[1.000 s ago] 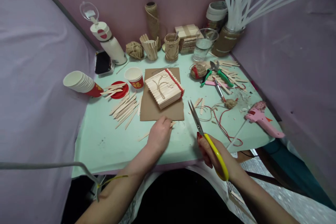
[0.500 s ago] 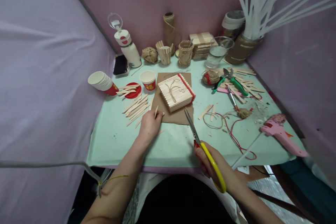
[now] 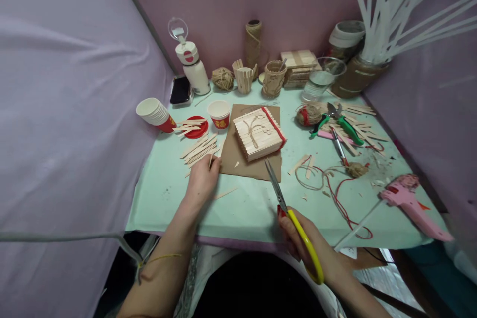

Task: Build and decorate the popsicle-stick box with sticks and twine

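Fingers [image 3: 205, 165] of the left hand [image 3: 199, 184] are pinched on a short craft stick [image 3: 210, 159], just below the loose stick pile [image 3: 197, 148], left of frame centre on the bench [image 3: 167, 194]. The right hand [image 3: 298, 238], lower centre, is clamped on yellow-handled scissors [image 3: 278, 194]. The blades are together and point up-frame toward the stick box [image 3: 258, 133] on the cardboard sheet [image 3: 231, 156].

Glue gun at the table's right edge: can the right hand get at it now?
Reach the glue gun, probably yes: only loose red string lies between. Gripping it looks doubtful, since the right hand is shut on the scissors.
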`<action>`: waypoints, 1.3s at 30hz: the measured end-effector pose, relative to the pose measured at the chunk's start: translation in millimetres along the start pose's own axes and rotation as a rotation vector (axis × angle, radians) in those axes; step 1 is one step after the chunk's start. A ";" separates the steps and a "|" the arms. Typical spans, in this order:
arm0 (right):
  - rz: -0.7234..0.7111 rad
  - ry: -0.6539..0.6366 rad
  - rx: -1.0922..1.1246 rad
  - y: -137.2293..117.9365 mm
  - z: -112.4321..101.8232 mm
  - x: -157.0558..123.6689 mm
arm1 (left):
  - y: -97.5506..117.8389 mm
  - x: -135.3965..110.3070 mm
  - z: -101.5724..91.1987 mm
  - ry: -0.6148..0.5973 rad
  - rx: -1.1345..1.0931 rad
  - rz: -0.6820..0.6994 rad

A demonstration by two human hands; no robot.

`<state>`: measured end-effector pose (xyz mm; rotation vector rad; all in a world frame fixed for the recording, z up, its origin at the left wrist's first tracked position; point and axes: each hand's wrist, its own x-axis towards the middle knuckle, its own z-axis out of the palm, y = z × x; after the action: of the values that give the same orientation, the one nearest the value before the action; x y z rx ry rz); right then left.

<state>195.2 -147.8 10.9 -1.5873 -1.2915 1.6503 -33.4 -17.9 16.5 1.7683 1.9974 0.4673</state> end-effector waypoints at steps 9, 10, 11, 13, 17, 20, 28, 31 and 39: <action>0.017 -0.029 -0.029 3.9 5.7 4.2 | -37.1 -38.0 1.8 -0.016 0.269 0.164; 0.015 -0.032 -0.037 3.3 6.4 4.5 | -40.1 -39.4 2.2 -0.002 0.263 0.181; 0.013 -0.030 -0.044 2.8 7.3 4.6 | -42.6 -39.8 1.7 0.009 0.256 0.196; 0.011 -0.019 -0.056 1.8 9.6 4.5 | -45.8 -38.2 -2.1 0.029 0.251 0.216; 0.016 -0.004 -0.064 2.1 14.9 3.9 | -50.1 -24.2 -15.0 0.112 0.249 0.179; 0.025 -0.008 -0.053 3.2 17.6 3.9 | -54.5 -8.5 -22.7 0.127 0.210 0.166; 0.037 -0.069 -0.072 6.5 15.1 6.8 | -57.0 12.1 -27.2 0.108 0.165 0.176; 0.040 -0.082 -0.076 6.3 13.5 7.3 | -56.9 17.4 -32.0 0.108 0.104 0.168; 0.061 -0.107 -0.045 2.2 10.4 6.5 | -49.6 -7.5 -47.7 -0.117 0.216 0.142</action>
<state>184.7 -146.1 4.6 -1.5975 -1.3547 1.7768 -99.6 -30.3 32.2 2.0277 1.9088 0.1909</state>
